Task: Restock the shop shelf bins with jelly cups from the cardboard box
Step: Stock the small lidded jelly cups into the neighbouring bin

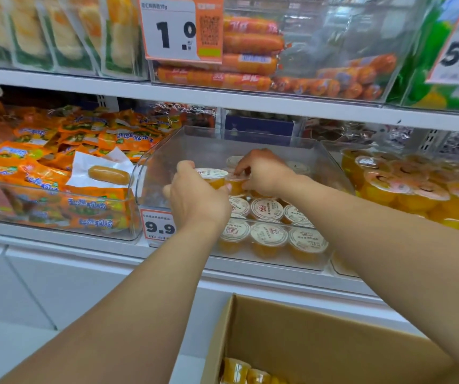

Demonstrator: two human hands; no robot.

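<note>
Both hands inside clear bin (250, 139): left hand (197, 202) grips 1 jelly cup (211, 177); right hand (264, 173) fingers pinch another cup (235, 182) above stocked rows; cardboard box (319, 342) below

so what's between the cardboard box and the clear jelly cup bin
In the head view, only the white shelf front lies between the cardboard box and the clear bin; both forearms cross above it.

the cardboard box (319, 342) is cut off by the bottom edge. the left hand (197, 200) hides part of the jelly cup (212, 177) it grips. lid print on the bin's cups (267, 209) is too small to read.
</note>
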